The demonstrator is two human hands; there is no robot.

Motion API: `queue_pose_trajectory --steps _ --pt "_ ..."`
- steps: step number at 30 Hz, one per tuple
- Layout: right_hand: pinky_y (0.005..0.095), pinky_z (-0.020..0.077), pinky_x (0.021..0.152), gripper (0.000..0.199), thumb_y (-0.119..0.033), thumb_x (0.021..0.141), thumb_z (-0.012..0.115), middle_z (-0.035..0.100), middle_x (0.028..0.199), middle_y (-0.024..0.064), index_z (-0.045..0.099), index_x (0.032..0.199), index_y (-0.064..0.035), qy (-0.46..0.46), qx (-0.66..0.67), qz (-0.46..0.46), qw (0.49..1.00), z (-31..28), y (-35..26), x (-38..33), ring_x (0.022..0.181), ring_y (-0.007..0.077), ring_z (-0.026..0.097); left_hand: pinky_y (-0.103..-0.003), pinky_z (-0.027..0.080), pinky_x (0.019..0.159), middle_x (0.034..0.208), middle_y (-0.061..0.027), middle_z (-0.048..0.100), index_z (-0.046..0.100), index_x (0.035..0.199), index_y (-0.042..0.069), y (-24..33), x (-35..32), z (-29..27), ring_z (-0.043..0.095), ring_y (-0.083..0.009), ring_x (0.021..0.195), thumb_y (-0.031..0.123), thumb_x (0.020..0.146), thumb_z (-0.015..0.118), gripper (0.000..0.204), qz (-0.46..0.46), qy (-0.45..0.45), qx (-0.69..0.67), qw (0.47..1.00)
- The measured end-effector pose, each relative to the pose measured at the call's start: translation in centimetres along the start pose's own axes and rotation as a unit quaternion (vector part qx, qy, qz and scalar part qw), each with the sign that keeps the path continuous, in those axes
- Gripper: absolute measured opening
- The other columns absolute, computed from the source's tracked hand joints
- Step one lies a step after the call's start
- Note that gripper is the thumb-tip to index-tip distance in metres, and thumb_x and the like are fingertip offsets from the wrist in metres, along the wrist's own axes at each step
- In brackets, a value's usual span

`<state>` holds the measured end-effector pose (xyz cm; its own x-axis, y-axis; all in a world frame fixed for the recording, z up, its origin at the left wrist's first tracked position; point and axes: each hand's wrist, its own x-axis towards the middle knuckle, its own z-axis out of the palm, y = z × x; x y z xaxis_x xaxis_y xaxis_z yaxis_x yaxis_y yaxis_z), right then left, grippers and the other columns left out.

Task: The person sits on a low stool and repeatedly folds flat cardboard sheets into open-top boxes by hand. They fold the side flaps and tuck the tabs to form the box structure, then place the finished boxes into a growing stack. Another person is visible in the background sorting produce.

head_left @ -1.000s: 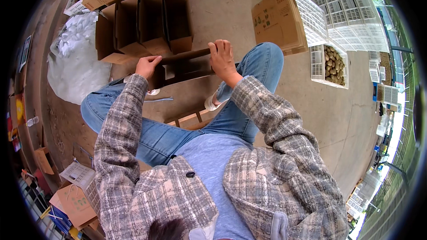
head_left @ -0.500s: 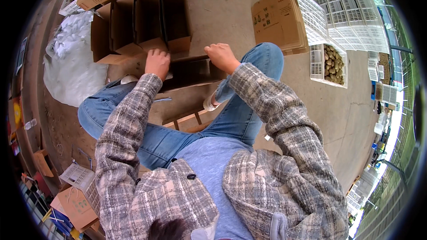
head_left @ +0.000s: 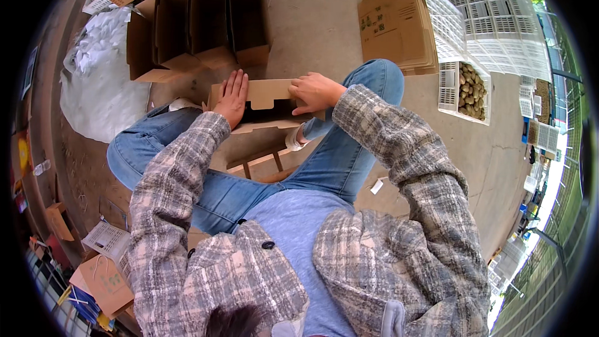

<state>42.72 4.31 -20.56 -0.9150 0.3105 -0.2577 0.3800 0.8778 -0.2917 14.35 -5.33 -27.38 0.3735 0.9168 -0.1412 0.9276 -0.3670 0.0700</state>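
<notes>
Between my knees stands a brown cardboard box [head_left: 265, 126], its top partly uncovered and its inside dark. A notched flap [head_left: 265, 90] on the far side is folded inward over the opening. My left hand [head_left: 231, 101] lies flat on the left end of the flap, fingers stretched out and close together. At the right end, my right hand [head_left: 315, 93] rests its fingers on the flap, with the thumb spread apart over the opening. Neither hand holds anything loose.
Several upright open cartons [head_left: 210, 22] stand ahead to the left, beside a white plastic sack [head_left: 103, 103]. Flattened cardboard [head_left: 398, 25] leans against white crates [head_left: 490, 9] at the right. Another crate [head_left: 448, 87] holds brownish oval produce [head_left: 471, 90]. Beneath me is a wooden stool [head_left: 256, 163].
The far flap has come down over the box opening. My left hand has gone from curled to flat on it; my right hand has opened from a fist and moved slightly lower.
</notes>
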Motion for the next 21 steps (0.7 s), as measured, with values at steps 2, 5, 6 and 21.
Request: queue_pose_trajectory --steps 2,5,6,21 --pt "0.0433 0.0491 0.080 0.042 -0.045 0.093 0.061 0.068 0.095 0.0128 0.067 0.094 -0.0039 -0.036 0.003 0.012 0.999 0.4 -0.7 -0.1 0.094 0.0298 0.067 -0.049 0.012 0.123 0.165 -0.0217 0.009 0.008 0.157 -0.002 0.3 -0.7 -0.9 0.007 -0.0356 0.154 0.035 0.092 0.063 0.093 -0.001 -0.056 -0.067 0.996" --pt "0.0424 0.0459 0.086 0.040 -0.042 0.096 0.056 0.069 0.099 0.0110 0.069 0.098 -0.0045 -0.037 0.060 0.085 0.994 1.6 -0.2 0.3 0.098 0.0284 0.066 -0.048 0.006 0.124 0.167 -0.0168 0.006 0.004 0.159 0.003 0.6 -0.8 -1.4 0.001 -0.0325 0.155 0.044 0.098 0.055 0.090 -0.004 -0.017 -0.137 0.990" --pt "0.0422 0.0461 0.086 0.039 -0.040 0.097 0.055 0.069 0.099 0.0111 0.070 0.098 -0.0044 -0.032 0.078 0.103 0.991 1.5 0.3 0.8 0.097 0.0285 0.066 -0.048 0.005 0.124 0.167 -0.0151 0.007 0.006 0.160 0.006 0.2 -0.5 -0.8 0.002 -0.0317 0.155 0.046 0.097 0.055 0.089 -0.025 -0.025 -0.141 0.989" --pt "0.0360 0.0497 0.091 0.027 -0.022 0.105 0.049 0.064 0.112 0.0109 0.063 0.112 0.0002 0.416 0.422 0.437 0.676 5.8 -0.6 -1.1 0.100 0.0217 0.061 -0.055 0.014 0.117 0.139 -0.0082 0.049 0.053 0.135 0.027 0.2 3.7 -0.8 0.037 -0.0307 0.136 0.032 0.086 0.075 0.054 -0.158 0.043 -0.185 0.969"
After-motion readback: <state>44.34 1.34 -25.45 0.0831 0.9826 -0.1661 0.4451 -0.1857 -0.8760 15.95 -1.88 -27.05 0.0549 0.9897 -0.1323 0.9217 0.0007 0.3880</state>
